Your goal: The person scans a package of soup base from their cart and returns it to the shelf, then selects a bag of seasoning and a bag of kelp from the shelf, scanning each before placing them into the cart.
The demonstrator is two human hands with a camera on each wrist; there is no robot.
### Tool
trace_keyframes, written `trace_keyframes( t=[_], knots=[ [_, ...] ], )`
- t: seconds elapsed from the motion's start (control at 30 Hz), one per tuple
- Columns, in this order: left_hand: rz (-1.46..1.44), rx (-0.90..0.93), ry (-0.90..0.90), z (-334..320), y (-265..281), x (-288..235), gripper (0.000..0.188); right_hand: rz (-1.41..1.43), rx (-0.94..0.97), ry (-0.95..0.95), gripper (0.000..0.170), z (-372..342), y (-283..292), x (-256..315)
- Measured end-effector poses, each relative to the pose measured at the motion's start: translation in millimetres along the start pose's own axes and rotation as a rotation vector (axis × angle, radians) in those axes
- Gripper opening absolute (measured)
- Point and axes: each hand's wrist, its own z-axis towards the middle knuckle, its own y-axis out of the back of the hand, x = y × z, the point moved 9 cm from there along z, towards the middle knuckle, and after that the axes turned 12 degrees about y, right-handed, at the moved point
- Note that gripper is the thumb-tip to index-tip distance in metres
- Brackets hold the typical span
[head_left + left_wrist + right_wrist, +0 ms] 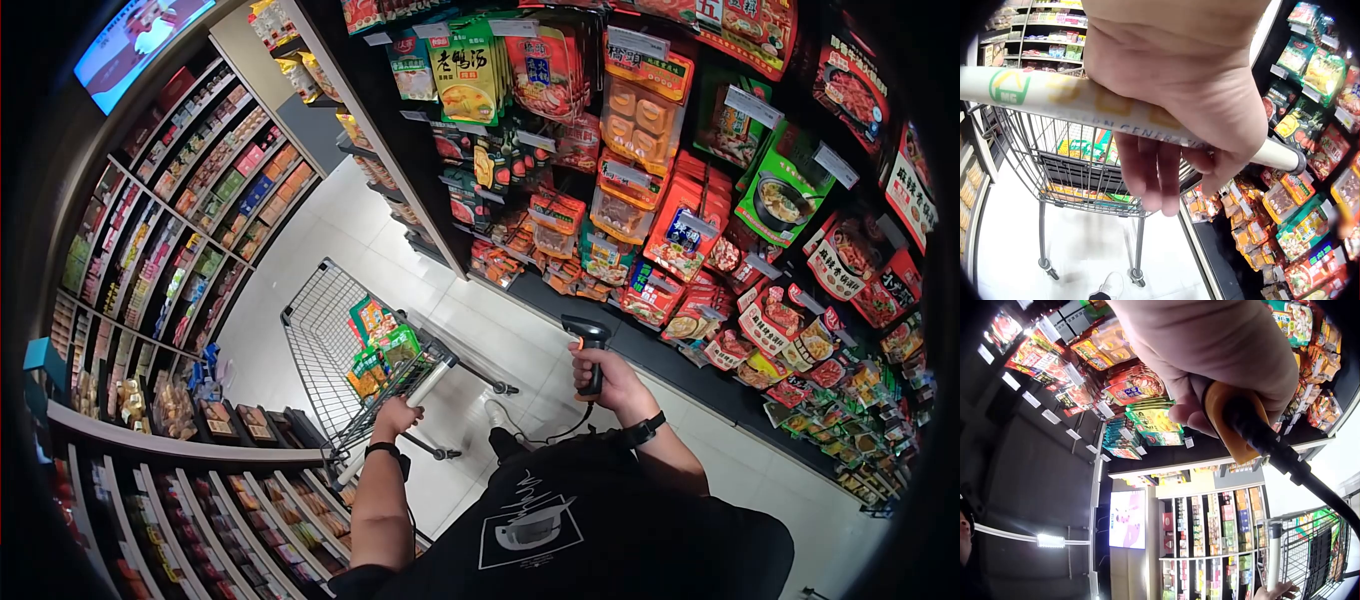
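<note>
My left hand [399, 415] grips the pale handle [1022, 90] of a wire shopping cart [312, 330], its palm over the bar and fingers hooked down past it. Several green and orange food packets [402, 345] lie in the cart. On the other side, my right hand [612, 378] holds a black handheld barcode scanner [586, 328] upright by its grip, its head toward the hanging packets. The right wrist view shows the scanner's orange-trimmed base [1241, 450], with a black cable [1319, 487] running out of it. The fingers' far side is partly hidden there.
Red, green and orange seasoning packets [645, 115] hang on a tall rack to the right, with price tags. Curved product shelves [170, 205] line the left, below a lit screen [135, 45]. A lower shelf unit [250, 450] stands beside the cart. Pale tiles [350, 215] cover the floor.
</note>
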Motion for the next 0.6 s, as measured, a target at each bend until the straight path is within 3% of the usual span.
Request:
trace_keyframes(
  t=[0.07,0.17,0.27,0.3,0.33,0.4,0.6],
  knots=[
    [-0.194,0.158,0.032,10,-11,5,0.035,-0.004,-0.001,-0.001,0.019,3,0,-2],
    [-0.215,0.310,0.041,-5,-11,-8,0.042,-0.005,-0.003,0.015,0.018,5,-1,0],
    [-0.226,0.375,0.033,-18,-9,-16,0.059,-0.053,-0.042,0.037,0.017,2,-9,1],
    [-0.230,0.477,0.042,-1,-19,-6,0.083,-0.054,-0.030,0.042,0.017,3,-11,2],
    [-0.256,0.453,0.029,-11,-14,-12,0.104,-0.054,-0.020,0.049,0.017,3,-11,3],
    [-0.268,0.452,0.015,-19,-10,-16,0.110,-0.056,-0.063,0.049,0.018,6,-10,3],
    [-0.287,0.438,-0.028,-30,2,-24,0.108,-0.051,-0.048,0.040,0.019,15,-15,-3]
  ],
)
